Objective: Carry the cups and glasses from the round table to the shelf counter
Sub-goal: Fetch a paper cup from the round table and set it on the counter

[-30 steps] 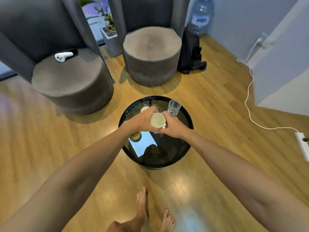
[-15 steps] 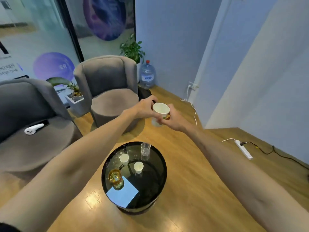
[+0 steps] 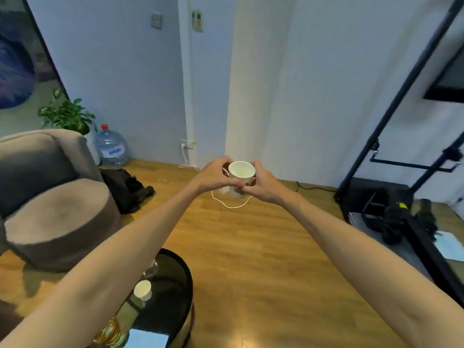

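A white cup (image 3: 241, 172) with a green mark low on its side is held upright at arm's length, above the wooden floor. My left hand (image 3: 213, 175) grips its left side and my right hand (image 3: 263, 183) grips its right side and base. At the lower left stands the round black glass table (image 3: 175, 285), partly hidden by my left forearm. On it I see a small white cup (image 3: 142, 289), a clear glass (image 3: 151, 268) and an amber glass (image 3: 110, 332).
A grey armchair (image 3: 50, 209) stands at the left with a black bag (image 3: 125, 187), a water bottle (image 3: 111, 149) and a plant (image 3: 65, 114) behind it. A white cable (image 3: 226, 203) lies on the floor. A black metal frame (image 3: 391, 114) and dark gear (image 3: 396, 222) are at the right.
The cup has been lifted off the round table in both hands. My view has swung right and up, so the table has slid to the lower left and the right wall has come into sight.
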